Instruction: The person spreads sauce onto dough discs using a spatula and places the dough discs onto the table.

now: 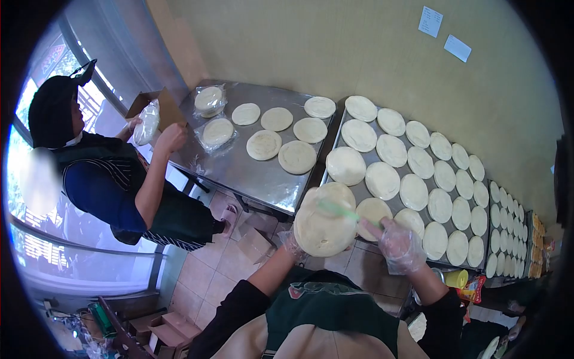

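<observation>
Dough round sits held in the person's gloved left hand; the right hand grips a blurred green tool over it.

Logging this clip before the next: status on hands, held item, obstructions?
Left hand under dough round, mostly hidden. Right hand gripping blurred green utensil over it, contact unclear. Co-worker at left, apart from both hands.

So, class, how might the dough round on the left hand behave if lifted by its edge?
The dough round would probably droop: it looks broad, flat and unbrowned. It is probably fairly light, as the left hand seems to support it alone.
</observation>
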Tool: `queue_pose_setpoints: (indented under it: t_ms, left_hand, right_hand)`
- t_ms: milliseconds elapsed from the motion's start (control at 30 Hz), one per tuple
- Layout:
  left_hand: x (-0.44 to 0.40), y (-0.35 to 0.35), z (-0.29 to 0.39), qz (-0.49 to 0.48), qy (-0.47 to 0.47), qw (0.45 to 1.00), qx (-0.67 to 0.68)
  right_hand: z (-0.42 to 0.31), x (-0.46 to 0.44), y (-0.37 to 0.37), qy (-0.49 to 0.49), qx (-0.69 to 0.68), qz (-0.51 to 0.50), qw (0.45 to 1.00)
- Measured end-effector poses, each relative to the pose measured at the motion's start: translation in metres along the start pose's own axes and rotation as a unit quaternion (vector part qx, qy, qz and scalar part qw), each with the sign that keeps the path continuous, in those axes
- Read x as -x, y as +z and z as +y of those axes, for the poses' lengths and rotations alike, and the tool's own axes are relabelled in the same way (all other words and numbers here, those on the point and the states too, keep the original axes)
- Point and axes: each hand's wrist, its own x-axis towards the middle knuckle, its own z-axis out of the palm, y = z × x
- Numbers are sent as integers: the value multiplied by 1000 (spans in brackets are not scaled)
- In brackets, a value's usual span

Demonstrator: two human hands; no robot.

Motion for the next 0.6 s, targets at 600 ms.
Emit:
queue_pose_setpoints:
  t_ms: [600]
  left_hand:
    - [-22, 9, -13, -2, 154, 915, -374]
  right_hand:
    - [-18, 0, -26, 76, -127, -2, 989]
